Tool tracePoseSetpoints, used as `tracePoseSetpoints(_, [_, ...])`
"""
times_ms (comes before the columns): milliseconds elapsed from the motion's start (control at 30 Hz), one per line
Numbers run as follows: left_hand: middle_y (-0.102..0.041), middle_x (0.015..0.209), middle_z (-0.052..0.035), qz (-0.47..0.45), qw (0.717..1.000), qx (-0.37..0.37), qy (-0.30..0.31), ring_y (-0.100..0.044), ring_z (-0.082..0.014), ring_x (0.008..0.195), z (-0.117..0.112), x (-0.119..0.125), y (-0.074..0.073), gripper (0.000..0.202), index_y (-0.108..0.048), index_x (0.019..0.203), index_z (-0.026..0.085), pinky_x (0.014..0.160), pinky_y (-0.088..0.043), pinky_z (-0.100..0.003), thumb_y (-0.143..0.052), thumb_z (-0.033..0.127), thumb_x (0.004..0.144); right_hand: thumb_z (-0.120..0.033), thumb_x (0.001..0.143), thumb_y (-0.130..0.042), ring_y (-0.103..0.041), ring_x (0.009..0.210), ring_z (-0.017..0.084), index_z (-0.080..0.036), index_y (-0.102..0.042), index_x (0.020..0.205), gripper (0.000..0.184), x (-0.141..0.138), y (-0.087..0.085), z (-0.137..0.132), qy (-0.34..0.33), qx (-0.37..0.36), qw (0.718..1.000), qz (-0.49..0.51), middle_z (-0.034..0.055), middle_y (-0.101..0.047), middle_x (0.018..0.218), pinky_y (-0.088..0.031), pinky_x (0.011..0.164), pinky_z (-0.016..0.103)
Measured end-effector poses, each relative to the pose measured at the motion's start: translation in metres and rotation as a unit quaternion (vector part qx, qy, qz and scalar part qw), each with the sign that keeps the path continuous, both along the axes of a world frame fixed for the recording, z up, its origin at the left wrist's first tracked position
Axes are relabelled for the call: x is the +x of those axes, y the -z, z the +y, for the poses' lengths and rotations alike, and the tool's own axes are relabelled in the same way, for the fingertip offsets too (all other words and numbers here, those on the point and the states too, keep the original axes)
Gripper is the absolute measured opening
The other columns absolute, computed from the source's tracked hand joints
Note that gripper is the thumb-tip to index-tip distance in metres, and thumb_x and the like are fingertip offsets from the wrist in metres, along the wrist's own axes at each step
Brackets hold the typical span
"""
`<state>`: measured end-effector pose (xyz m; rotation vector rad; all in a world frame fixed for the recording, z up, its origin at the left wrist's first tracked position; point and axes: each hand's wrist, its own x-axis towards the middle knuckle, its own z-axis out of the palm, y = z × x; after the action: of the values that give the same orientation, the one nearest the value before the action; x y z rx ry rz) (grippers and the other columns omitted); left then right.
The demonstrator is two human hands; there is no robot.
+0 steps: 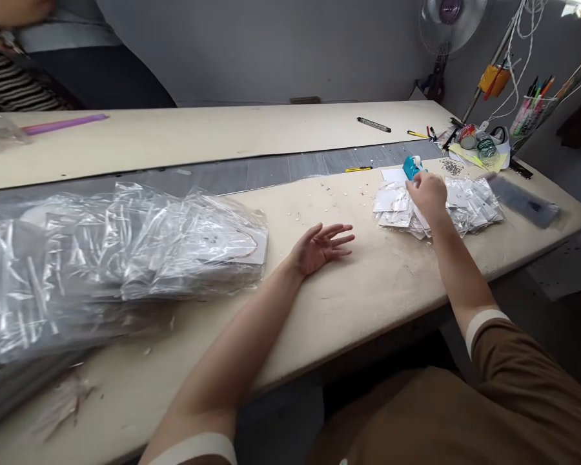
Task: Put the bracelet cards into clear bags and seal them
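Note:
My left hand (323,249) is held over the bare tabletop, palm half turned up, fingers spread and holding nothing. Farther right, my right hand (430,195) reaches across a pile of white cards in clear plastic sleeves (469,203). Its thumb and fingers are pinched at the near edge of a small teal tape dispenser (409,169), which has a whitish roll on top. My fingertips partly cover that edge, so the exact grip is hidden. A large heap of clear plastic bags with white cards inside (208,248) lies left of my left hand.
A yellow cutter (358,169) and a dark marker (374,124) lie toward the back. At the right stand a can (467,137), a bottle (487,148) and a pen holder (530,116). A fan (450,26) is behind. Another person (19,71) is across the table.

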<state>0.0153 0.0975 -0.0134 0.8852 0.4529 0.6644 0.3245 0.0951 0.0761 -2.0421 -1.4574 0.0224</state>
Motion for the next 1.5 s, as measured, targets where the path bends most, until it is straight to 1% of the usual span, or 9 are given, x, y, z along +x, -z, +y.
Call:
tracePoseSetpoints(200, [-0.065, 0.139, -0.0143, 0.058, 0.997, 0.015, -0.057, -0.061, -0.0346, 0.128, 0.002, 0.010, 0.004, 0.048, -0.073, 0.115, 0.017, 0.103, -0.055, -0.052, -0.065, 0.056, 0.088, -0.026, 0.077, -0.071, -0.045, 0.127, 0.039, -0.011, -0.065, 0.078, 0.015, 0.022, 0.023, 0.021, 0.034, -0.056, 0.998, 0.006, 0.0235, -0.063, 0.119, -0.030, 0.111, 0.061])
tracePoseSetpoints(300, [-0.063, 0.140, -0.0160, 0.064, 0.993, 0.044, -0.087, -0.062, -0.0336, 0.126, 0.000, 0.012, 0.005, 0.053, -0.070, 0.119, 0.017, 0.105, -0.054, -0.051, -0.068, 0.058, 0.085, -0.014, 0.079, -0.062, -0.057, 0.112, 0.031, -0.014, -0.063, 0.077, 0.002, 0.009, 0.021, 0.020, -0.007, -0.043, 0.997, 0.061, 0.0183, -0.067, 0.109, -0.041, 0.104, 0.053])
tracePoseSetpoints(467, [-0.047, 0.155, -0.0144, 0.073, 0.965, 0.143, -0.209, -0.049, -0.0334, 0.141, 0.001, 0.012, 0.005, 0.081, -0.056, 0.138, 0.025, 0.115, -0.044, -0.046, -0.082, 0.062, 0.071, -0.021, 0.086, -0.061, -0.065, 0.083, 0.012, -0.017, -0.061, 0.094, 0.010, -0.022, -0.001, 0.013, -0.155, 0.015, 0.975, 0.157, 0.0061, -0.069, 0.109, -0.055, 0.078, 0.027])
tracePoseSetpoints(567, [-0.026, 0.168, -0.0114, 0.088, 0.930, 0.204, -0.292, -0.025, -0.0351, 0.155, 0.003, 0.009, 0.003, 0.114, -0.041, 0.150, 0.032, 0.123, -0.031, -0.043, -0.095, 0.061, 0.054, -0.025, 0.082, -0.066, -0.066, 0.075, 0.009, -0.017, -0.061, 0.094, 0.016, -0.051, -0.004, 0.005, -0.316, 0.040, 0.912, 0.259, 0.0049, -0.070, 0.106, -0.056, 0.070, 0.024])
tracePoseSetpoints(700, [-0.059, 0.143, -0.0171, 0.137, 0.918, 0.231, -0.292, -0.053, -0.0366, 0.135, 0.003, 0.003, 0.002, 0.115, -0.054, 0.142, 0.021, 0.112, -0.045, -0.044, -0.099, 0.058, 0.044, -0.036, 0.085, -0.068, -0.070, 0.090, 0.015, -0.019, -0.065, 0.102, 0.024, -0.078, 0.013, -0.012, -0.447, 0.033, 0.862, 0.236, 0.0080, -0.072, 0.116, -0.058, 0.083, 0.031])
tracePoseSetpoints(833, [-0.076, 0.095, -0.0130, 0.176, 0.909, 0.206, -0.316, -0.069, -0.0284, 0.096, 0.009, -0.011, 0.005, 0.074, -0.074, 0.101, 0.011, 0.088, -0.056, -0.037, -0.098, 0.055, 0.045, -0.036, 0.090, -0.065, -0.064, 0.116, 0.024, -0.017, -0.069, 0.103, 0.023, -0.053, 0.037, -0.031, -0.329, 0.056, 0.940, 0.064, 0.0129, -0.073, 0.119, -0.039, 0.114, 0.046])
tracePoseSetpoints(967, [-0.074, 0.090, -0.0047, 0.139, 0.895, 0.168, -0.389, -0.068, -0.0183, 0.084, 0.024, -0.028, 0.009, 0.077, -0.069, 0.113, 0.016, 0.073, -0.053, -0.025, -0.097, 0.048, 0.049, -0.033, 0.077, -0.081, -0.050, 0.134, 0.033, -0.019, -0.068, 0.112, 0.040, -0.009, 0.049, -0.045, -0.223, 0.026, 0.971, -0.081, 0.0129, -0.068, 0.129, -0.016, 0.121, 0.056])
tracePoseSetpoints(1267, [-0.075, 0.090, -0.0041, 0.065, 0.872, 0.054, -0.482, -0.067, -0.0149, 0.072, 0.038, -0.035, 0.014, 0.059, -0.073, 0.092, 0.020, 0.059, -0.054, -0.022, -0.097, 0.049, 0.047, -0.009, 0.084, -0.059, -0.047, 0.130, 0.033, -0.018, -0.072, 0.096, 0.019, -0.014, 0.056, -0.052, -0.146, -0.027, 0.973, -0.177, 0.0121, -0.068, 0.121, -0.024, 0.112, 0.053])
tracePoseSetpoints(1500, [-0.073, 0.077, -0.0027, 0.054, 0.865, 0.049, -0.496, -0.062, -0.0117, 0.062, 0.027, -0.019, 0.007, 0.051, -0.076, 0.083, 0.018, 0.053, -0.047, -0.020, -0.097, 0.042, 0.044, -0.027, 0.097, -0.053, -0.063, 0.108, 0.027, -0.020, -0.077, 0.098, 0.025, -0.032, 0.056, -0.048, -0.108, 0.219, 0.968, -0.056, 0.0101, -0.074, 0.105, -0.038, 0.107, 0.051])
